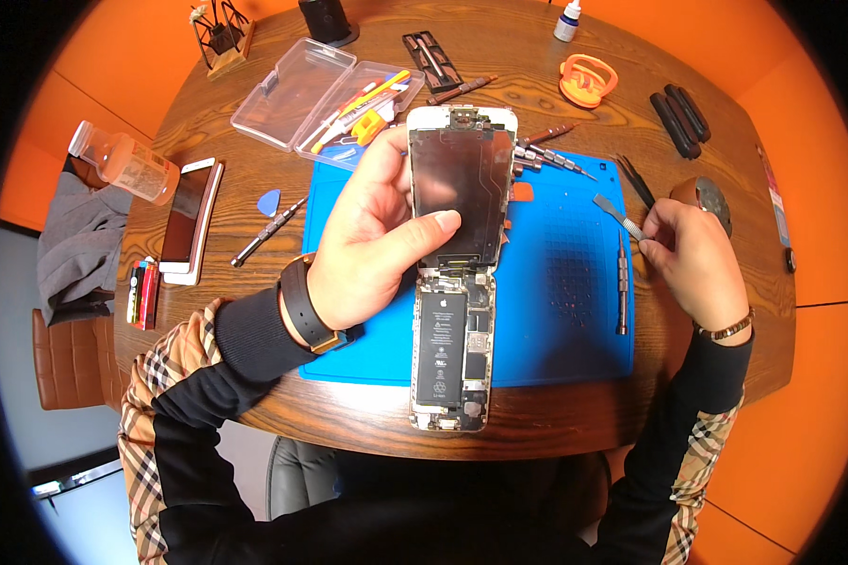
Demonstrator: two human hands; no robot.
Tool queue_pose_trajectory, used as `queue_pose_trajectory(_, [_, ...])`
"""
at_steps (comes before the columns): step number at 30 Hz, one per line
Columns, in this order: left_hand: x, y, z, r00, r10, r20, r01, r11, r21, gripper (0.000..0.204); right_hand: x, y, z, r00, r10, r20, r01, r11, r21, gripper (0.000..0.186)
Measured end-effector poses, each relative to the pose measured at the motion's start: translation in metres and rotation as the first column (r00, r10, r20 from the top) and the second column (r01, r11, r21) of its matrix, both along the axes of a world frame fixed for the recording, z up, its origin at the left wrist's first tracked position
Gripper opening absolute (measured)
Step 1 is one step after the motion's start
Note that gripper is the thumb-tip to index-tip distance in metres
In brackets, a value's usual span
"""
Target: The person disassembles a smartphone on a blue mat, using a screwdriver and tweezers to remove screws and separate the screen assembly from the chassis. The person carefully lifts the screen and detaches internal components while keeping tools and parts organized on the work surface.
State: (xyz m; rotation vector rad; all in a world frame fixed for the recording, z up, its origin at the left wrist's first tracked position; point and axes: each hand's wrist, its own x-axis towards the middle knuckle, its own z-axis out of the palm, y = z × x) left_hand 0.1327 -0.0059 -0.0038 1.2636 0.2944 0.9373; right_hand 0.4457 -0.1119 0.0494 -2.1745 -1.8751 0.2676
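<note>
My left hand is closed around the lifted screen panel of an opened smartphone, its thumb pressed on the dark inner side. Below the panel hangs the phone's body, showing a black battery and circuit parts; the two halves meet at a hinge-like joint. Off to the right, my right hand pinches a metal pry tool by its ribbed handle, the flat blade pointing up and left over the blue work mat's right edge. Tweezers lie just beyond it.
Screwdrivers lie on and around the mat. Farther back are a clear plastic case of tools and an orange suction cup. Stacked phones and a plastic bottle are at the left; a round dark object sits at the right.
</note>
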Motion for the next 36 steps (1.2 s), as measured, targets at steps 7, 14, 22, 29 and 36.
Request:
queue_pose_trajectory(7, [-0.001, 0.001, 0.000, 0.999, 0.011, -0.035, -0.010, 1.000, 0.011, 0.059, -0.007, 0.001, 0.005, 0.997, -0.068, -0.043, 0.067, 0.998, -0.016, 0.013])
queue_pose_trajectory(14, [-0.001, 0.002, 0.000, 0.999, -0.015, -0.047, 0.013, 0.999, -0.030, 0.065, -0.059, 0.010, 0.009, 0.955, 0.248, 0.161, -0.295, 0.809, 0.508, 0.043])
queue_pose_trajectory(22, [0.000, -0.002, 0.003, 0.999, -0.030, 0.014, 0.031, 0.998, -0.062, 0.065, -0.093, 0.013, 0.000, 0.913, 0.326, 0.245, -0.398, 0.847, 0.353, 0.077])
queue_pose_trajectory(29, [-0.002, 0.000, 0.003, 1.000, -0.021, -0.023, 0.020, 0.998, -0.059, 0.065, -0.092, 0.012, 0.002, 0.919, 0.340, 0.199, -0.387, 0.870, 0.305, 0.076])
queue_pose_trajectory(36, [-0.001, -0.001, 0.004, 0.998, -0.055, -0.004, 0.055, 0.997, -0.049, 0.066, -0.093, 0.013, 0.000, 0.921, 0.322, 0.220, -0.383, 0.851, 0.359, 0.072])
